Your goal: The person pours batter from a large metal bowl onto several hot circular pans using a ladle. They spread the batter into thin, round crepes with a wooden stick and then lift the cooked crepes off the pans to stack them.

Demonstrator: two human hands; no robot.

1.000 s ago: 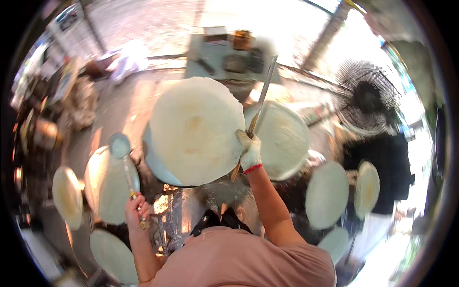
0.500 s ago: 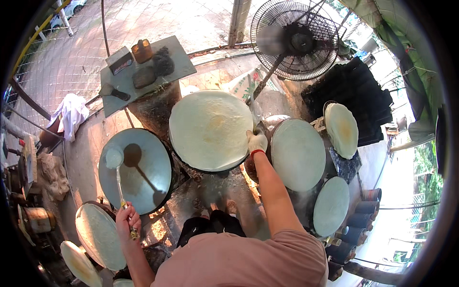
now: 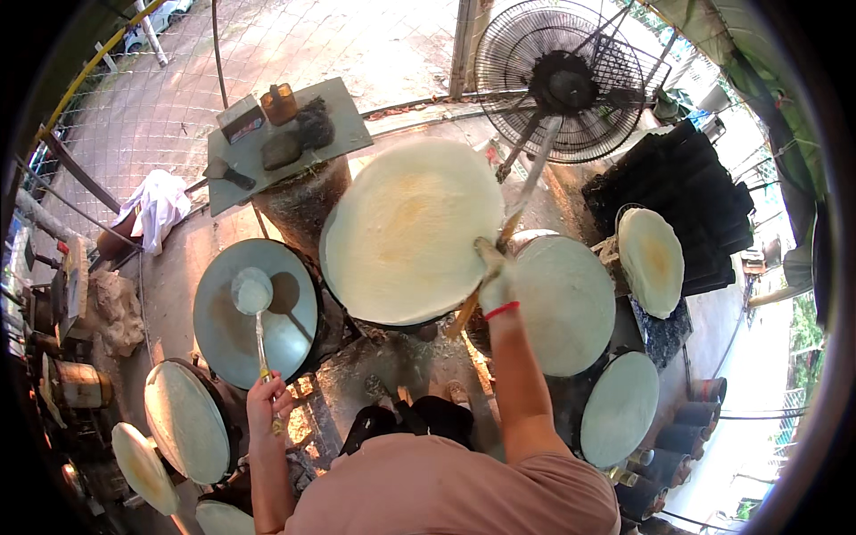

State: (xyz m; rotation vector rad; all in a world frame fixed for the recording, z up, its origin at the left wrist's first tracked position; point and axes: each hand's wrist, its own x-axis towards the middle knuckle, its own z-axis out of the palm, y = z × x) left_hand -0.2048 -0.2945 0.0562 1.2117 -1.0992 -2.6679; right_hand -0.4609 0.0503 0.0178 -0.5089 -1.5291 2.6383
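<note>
In my left hand (image 3: 268,406) is a long-handled ladle (image 3: 252,291), its bowl holding white batter over a bare round griddle (image 3: 218,334). The ladle's shadow falls on that griddle. My gloved right hand (image 3: 497,278), with a red band at the wrist, is closed around a long, thin scraper (image 3: 533,174). The scraper slants up and away, blurred by motion. The same hand's fingertips touch the right edge of a large pale flatbread (image 3: 410,236) with a browned middle. That flatbread looks partly raised off the griddle beneath it; the fingers' exact grip is blurred.
More griddles carry flatbreads (image 3: 563,305) (image 3: 620,408) (image 3: 185,422) on both sides. Finished-looking rounds (image 3: 651,261) (image 3: 144,468) sit farther out. A large fan (image 3: 562,80) stands ahead, beside dark stacked slabs (image 3: 669,209). A board (image 3: 348,116) with small items lies ahead left.
The ladle has moved right and nearer over the left griddle. My right hand has come slightly right and nearer, its scraper swinging outward, and the flatbread's edge has risen.
</note>
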